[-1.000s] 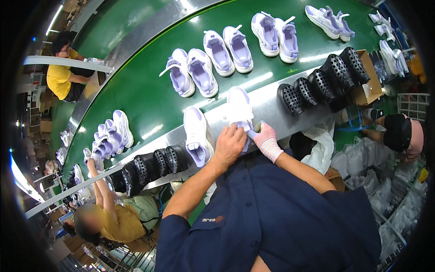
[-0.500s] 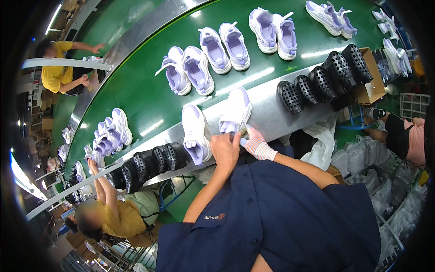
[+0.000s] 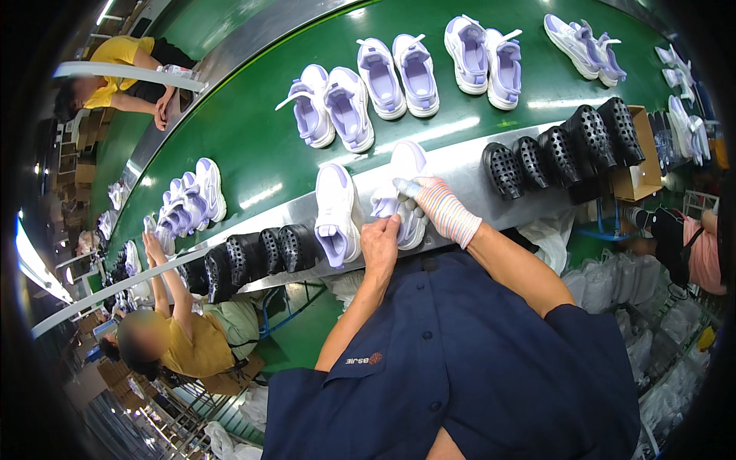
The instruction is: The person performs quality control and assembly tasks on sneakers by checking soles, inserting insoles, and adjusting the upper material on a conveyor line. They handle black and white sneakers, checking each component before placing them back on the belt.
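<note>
A white and lavender sneaker lies toe-away on the metal ledge in front of me. My left hand, bare, grips its collar on the left side, thumb pressed to the edge. My right hand, in a striped knit glove, is closed over the upper from the right, around the laces; its fingertips partly hide what they hold. Just left of it, untouched, rests a matching sneaker, also pointing away.
Behind the ledge, pairs of sneakers stand on the green conveyor belt. Black perforated shoe forms line the ledge on the right, more on the left. A cardboard box sits far right. People in yellow work at left.
My right hand has moved from the sneaker's collar forward onto its upper. My left hand has stayed at the collar, slightly lower. The view has shifted a little.
</note>
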{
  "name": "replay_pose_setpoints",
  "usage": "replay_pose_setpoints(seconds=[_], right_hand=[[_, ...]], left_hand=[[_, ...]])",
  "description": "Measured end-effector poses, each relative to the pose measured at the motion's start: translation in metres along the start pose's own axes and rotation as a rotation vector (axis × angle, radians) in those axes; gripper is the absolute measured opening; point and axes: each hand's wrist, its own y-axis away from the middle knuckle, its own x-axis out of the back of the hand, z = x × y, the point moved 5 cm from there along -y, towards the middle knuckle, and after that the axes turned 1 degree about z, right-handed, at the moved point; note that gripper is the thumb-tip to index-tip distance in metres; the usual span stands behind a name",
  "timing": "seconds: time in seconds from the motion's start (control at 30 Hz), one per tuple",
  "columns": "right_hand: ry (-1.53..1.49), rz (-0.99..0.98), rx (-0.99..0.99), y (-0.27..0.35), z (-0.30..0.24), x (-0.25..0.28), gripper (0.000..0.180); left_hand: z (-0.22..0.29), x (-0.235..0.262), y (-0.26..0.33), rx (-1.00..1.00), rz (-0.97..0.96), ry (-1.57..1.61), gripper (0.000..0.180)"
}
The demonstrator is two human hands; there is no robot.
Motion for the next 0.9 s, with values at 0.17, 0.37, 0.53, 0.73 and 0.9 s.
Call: replay_pose_setpoints(seconds=[0.17,0.37,0.53,0.73,0.9], right_hand=[[-0.073,-0.095,-0.058,-0.003,0.003,-0.004,0.021],[-0.088,-0.073,-0.118,-0.007,0.029,0.007,0.014],[0.033,-0.02,-0.1,-0.014,0.059,0.011,0.018],[0.055,-0.005,-0.121,-0.014,0.07,0.01,0.022],[0.217,0.042,-0.037,-0.019,0.076,0.01,0.028]], left_hand=[[0.001,0.002,0.0,0.088,-0.038,0.063,0.038],[-0.026,-0.007,0.003,0.231,0.007,0.286,0.031],[-0.029,-0.009,0.002,0.265,0.023,0.397,0.032],[-0.028,-0.011,0.001,0.242,0.024,0.308,0.031],[-0.023,-0.014,0.001,0.209,0.047,0.235,0.031]])
